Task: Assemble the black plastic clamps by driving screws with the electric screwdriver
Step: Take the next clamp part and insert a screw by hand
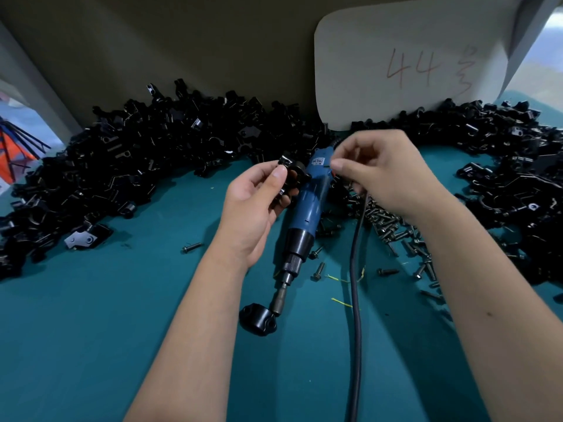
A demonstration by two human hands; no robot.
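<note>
Both hands are up around the middle of the frame, over a teal table [91,330]. The left hand [259,202] has its thumb and curled fingers pinching a black plastic clamp [292,173], held up just left of the screwdriver's body. The right hand [380,175] sits just right of centre with fingertips bunched together — looks like it's pinching something small, but that bit is blurred, so what exactly it's got can't be made out.

The electric screwdriver [307,214] lies flat on the table between the two forearms, blue body with a black collar, bit end pointing to the lower centre of the frame. Its tip touches another clamp piece [258,319] lying on the table. The black cable [355,284] runs from near the right hand down to the bottom edge.

A big heap of clamp parts [137,153] fills the left and top, more on the far right. Loose screws [396,233] are scattered right of centre — one stray screw [192,247] sits alone on the left. A white card [411,65] with "44" stands upper right.
</note>
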